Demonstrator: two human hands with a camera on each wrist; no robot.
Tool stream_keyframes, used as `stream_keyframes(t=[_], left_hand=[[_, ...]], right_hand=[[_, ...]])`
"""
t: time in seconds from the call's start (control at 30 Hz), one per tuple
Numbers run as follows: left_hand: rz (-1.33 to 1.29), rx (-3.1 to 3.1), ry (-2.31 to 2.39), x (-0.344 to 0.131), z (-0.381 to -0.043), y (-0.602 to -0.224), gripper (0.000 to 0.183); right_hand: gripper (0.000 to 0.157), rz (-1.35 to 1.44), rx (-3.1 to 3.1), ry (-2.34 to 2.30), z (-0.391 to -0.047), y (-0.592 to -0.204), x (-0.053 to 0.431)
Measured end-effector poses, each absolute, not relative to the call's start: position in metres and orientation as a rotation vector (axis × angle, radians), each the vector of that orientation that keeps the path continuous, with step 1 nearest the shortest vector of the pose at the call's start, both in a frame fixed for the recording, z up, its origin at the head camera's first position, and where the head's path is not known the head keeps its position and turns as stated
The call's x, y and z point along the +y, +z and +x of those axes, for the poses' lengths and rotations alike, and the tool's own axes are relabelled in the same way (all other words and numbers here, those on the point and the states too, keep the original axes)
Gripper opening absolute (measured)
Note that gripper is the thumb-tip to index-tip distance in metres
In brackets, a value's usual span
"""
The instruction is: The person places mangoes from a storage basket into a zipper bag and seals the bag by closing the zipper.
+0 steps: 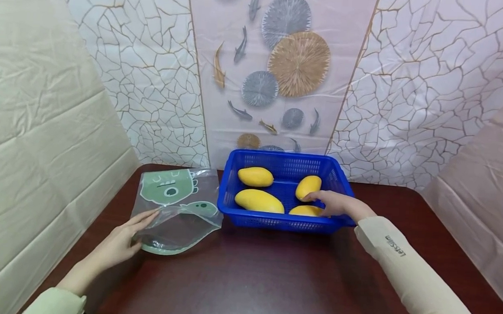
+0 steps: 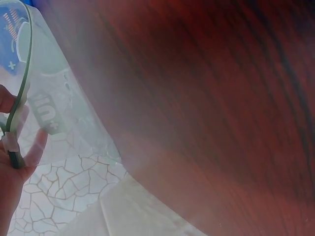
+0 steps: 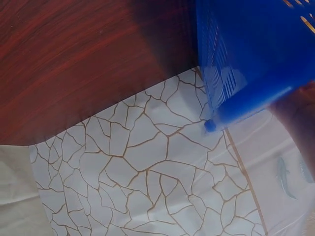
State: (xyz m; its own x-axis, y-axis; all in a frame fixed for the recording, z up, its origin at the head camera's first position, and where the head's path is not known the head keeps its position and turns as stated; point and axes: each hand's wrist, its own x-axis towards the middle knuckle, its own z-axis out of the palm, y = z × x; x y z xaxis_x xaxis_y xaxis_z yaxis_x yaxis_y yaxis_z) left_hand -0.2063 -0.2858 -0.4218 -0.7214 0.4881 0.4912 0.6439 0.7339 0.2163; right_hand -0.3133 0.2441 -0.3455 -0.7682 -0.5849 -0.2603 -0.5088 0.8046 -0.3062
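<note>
A clear zip bag (image 1: 188, 229) with green cartoon printing lies at the left of the table, its mouth gaping toward me. My left hand (image 1: 128, 236) pinches the bag's left edge, fingers on top and thumb lower; in the left wrist view, part of the left hand (image 2: 37, 147) shows through the clear plastic. My right hand (image 1: 336, 203) reaches over the right side of a blue basket (image 1: 256, 220). Its fingertips are at the upper right mango (image 1: 308, 187), fingers loosely extended, above the lower right mango (image 1: 304, 210). Whether they touch is unclear.
Two more mangoes lie in the basket's left half: a smaller upper mango (image 1: 255, 176) and a large lower mango (image 1: 259, 201). The dark red-brown table (image 1: 245, 280) ends at a patterned cloth backdrop (image 1: 153, 76). Pale cloth walls (image 1: 31, 117) flank both sides.
</note>
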Motion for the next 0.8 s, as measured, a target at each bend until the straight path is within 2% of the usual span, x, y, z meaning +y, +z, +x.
stream_keyframes(t=[0.3, 0.8], left_hand=[[-0.842, -2.545, -0.494, -0.287, -0.205, -0.419, 0.086], [-0.845, -2.53, -0.456, -0.279, -0.201, -0.412, 0.09]], right_hand=[[0.047, -0.924, 2.642, -0.188, -0.317, -0.349, 0.235], [0.048, -0.779, 2.644, -0.116, -0.312, -0.353, 0.233]])
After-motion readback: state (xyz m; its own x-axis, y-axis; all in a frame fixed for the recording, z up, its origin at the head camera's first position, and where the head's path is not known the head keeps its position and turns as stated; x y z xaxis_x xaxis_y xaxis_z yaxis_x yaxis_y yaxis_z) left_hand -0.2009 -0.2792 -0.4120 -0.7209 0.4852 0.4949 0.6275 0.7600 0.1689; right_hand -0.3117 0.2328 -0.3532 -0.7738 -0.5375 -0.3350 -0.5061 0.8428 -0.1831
